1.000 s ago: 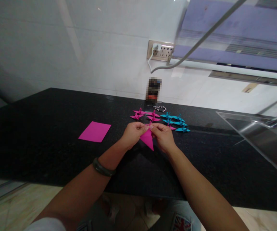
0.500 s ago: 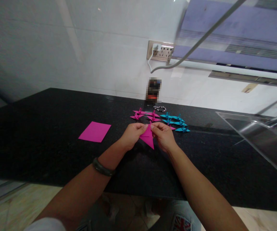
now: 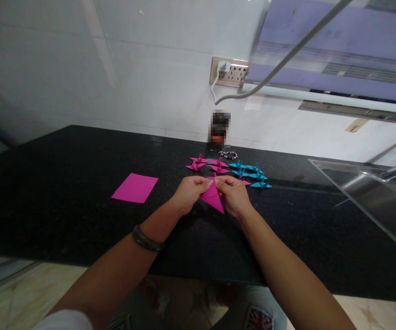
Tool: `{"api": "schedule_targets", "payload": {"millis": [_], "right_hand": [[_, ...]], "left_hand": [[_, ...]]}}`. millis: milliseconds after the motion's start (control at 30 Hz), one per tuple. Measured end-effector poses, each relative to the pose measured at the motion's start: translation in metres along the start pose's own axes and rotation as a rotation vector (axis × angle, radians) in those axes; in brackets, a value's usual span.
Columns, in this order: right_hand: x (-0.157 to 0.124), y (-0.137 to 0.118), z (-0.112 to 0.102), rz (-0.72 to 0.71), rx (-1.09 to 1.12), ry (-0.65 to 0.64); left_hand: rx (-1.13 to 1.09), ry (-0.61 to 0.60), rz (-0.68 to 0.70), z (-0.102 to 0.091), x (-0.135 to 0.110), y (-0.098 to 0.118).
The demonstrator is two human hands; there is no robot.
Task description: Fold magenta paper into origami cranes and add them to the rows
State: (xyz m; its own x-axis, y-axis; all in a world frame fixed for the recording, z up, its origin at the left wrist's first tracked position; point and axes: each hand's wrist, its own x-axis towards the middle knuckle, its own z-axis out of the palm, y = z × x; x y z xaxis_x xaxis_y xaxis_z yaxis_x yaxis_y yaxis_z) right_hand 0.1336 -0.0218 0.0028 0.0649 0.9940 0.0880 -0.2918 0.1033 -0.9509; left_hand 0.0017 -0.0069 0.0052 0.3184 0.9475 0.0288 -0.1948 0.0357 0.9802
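My left hand and my right hand pinch the top of a folded pink paper that narrows to a point toward me, held just above the black counter. A dark bangle sits on my left wrist. Behind the hands lie several folded pink paper cranes and several blue paper cranes. A flat pink paper sheet lies to the left of my left hand.
A bead bracelet and a small dark item sit by the white wall. A steel sink is set in the counter at right. A wall socket holds a plug with a white cable.
The lower point of the folded pink paper has swung slightly to the right between my fingers. Both hands stay where they were.
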Motion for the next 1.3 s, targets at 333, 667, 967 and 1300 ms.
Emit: {"api": "schedule_targets", "payload": {"millis": [333,667,967,1300], "right_hand": [[-0.002,0.0,0.004,-0.018,-0.017,0.03],[-0.004,-0.002,0.002,-0.093,-0.207,-0.061],[-0.006,-0.002,0.001,-0.223,-0.547,-0.175],[-0.005,-0.004,-0.002,-0.165,-0.486,-0.215]], "left_hand": [[0.105,0.129,0.095,0.008,-0.003,0.002],[0.146,0.251,0.182,0.004,0.002,-0.002],[0.189,0.318,0.26,-0.001,0.005,-0.005],[0.109,0.338,0.228,0.004,0.002,0.0]]}}
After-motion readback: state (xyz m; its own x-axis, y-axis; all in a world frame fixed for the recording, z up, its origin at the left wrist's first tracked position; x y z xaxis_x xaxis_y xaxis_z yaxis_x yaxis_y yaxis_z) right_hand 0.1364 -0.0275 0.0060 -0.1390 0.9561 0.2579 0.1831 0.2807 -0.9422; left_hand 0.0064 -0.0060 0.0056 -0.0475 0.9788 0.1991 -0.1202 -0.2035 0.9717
